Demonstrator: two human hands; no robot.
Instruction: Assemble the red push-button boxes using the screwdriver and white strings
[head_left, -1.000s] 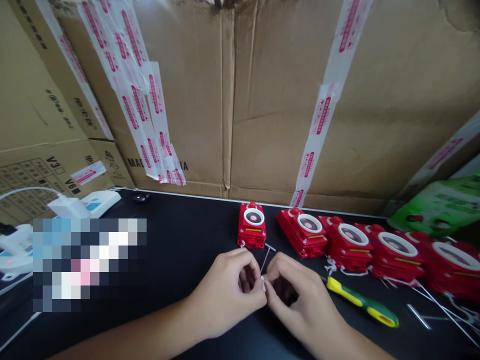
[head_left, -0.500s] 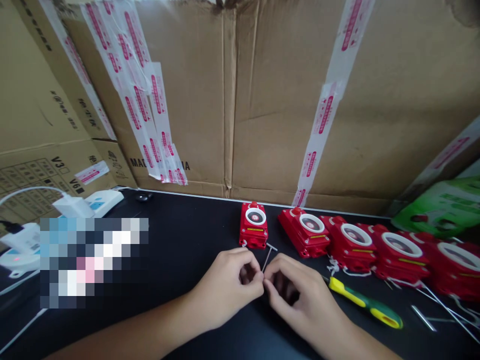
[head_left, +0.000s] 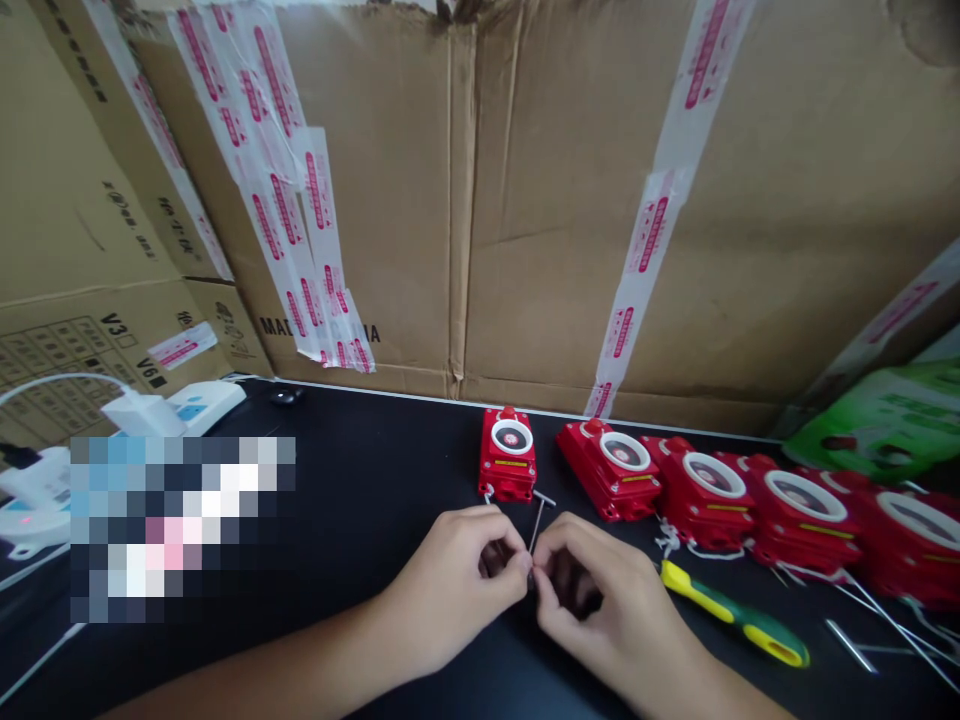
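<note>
Between my two hands a small T-shaped metal hammer [head_left: 540, 518] points away from me, its crossbar near the front of a red alarm box [head_left: 508, 480] with a white-ringed round window. My left hand [head_left: 469, 575] is closed, thumb and forefinger pinched at the near end of the hammer's thin shaft. My right hand [head_left: 607, 590] pinches at the same end from the other side, the fingertips of both hands almost meeting. That end of the shaft is mostly hidden by the fingers. A bit of white cord [head_left: 489, 495] shows at the box's lower left corner.
Several more red boxes [head_left: 697, 500] stand in a row at right, with white cords. A yellow-green screwdriver [head_left: 735, 612] lies beside my right hand, and another T-shaped metal hammer [head_left: 851, 645] beyond it. Power strips [head_left: 214, 400] lie left; taped cardboard [head_left: 555, 250] walls the back.
Both hands keep their pinch at the hammer's near end, with only a slight shift of the fingers. The whole view has moved a little.
</note>
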